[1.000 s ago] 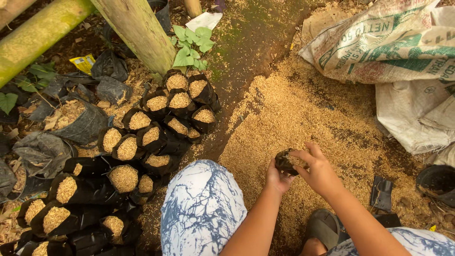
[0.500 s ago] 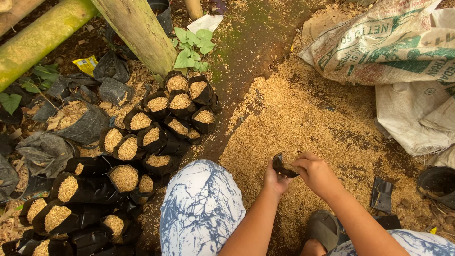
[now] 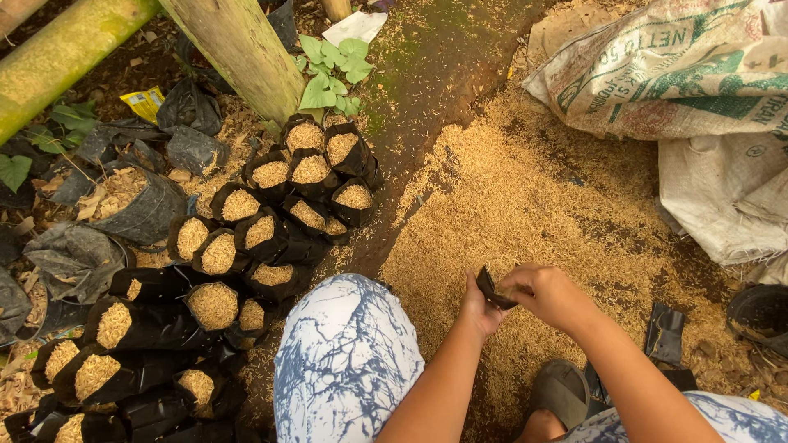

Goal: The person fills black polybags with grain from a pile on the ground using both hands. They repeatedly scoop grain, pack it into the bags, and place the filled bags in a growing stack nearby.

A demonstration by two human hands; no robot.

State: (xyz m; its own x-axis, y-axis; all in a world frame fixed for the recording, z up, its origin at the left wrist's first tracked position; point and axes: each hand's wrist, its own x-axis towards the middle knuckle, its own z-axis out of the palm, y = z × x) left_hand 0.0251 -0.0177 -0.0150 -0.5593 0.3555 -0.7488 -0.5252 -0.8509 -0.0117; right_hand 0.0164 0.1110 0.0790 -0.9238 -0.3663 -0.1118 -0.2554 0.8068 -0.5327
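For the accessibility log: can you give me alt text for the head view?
Both hands, left hand and right hand, hold a small black nursery bag above a spread of rice husk. To the left stand rows of husk-filled black bags by a wooden post; woven sacks lie upper right.

Place: outdoor plant nursery plot
Ground: bare soil strewn with rice husk (image 3: 525, 205)
Signs: rows of husk-filled black seedling bags (image 3: 271, 221), woven sacks (image 3: 681, 74), bamboo posts (image 3: 238, 49)

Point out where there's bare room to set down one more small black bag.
Free: the husk pile between the filled bags and the sacks, ahead of both hands; also the mossy strip beyond. Crowded: left of the knee, where bags stand packed by the posts.
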